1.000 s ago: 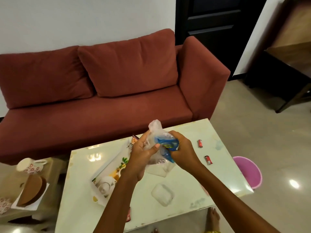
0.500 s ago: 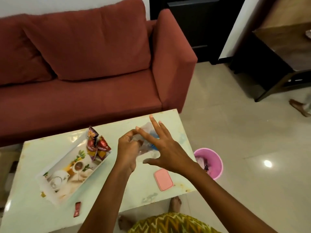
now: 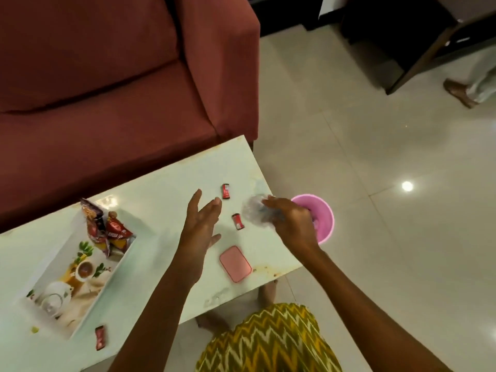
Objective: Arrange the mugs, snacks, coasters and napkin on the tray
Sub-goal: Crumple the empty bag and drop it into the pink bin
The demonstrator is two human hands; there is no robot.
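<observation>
The right hand is pinching a crumpled clear wrapper beside the pink bin; the left hand, fingers spread, is hovering nearer the small red sachets on the counter.

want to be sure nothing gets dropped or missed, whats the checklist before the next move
1. Right hand grips the crumpled clear plastic wrapper: ok.
2. Wrapper over the round pink plastic bin: not ok, it hangs at the table edge.
3. Left hand free: ok, open above the pale green table.
4. Snack packets on the printed rectangular tray: ok.
5. Small red sachets on tray: not ok, loose on table.
</observation>
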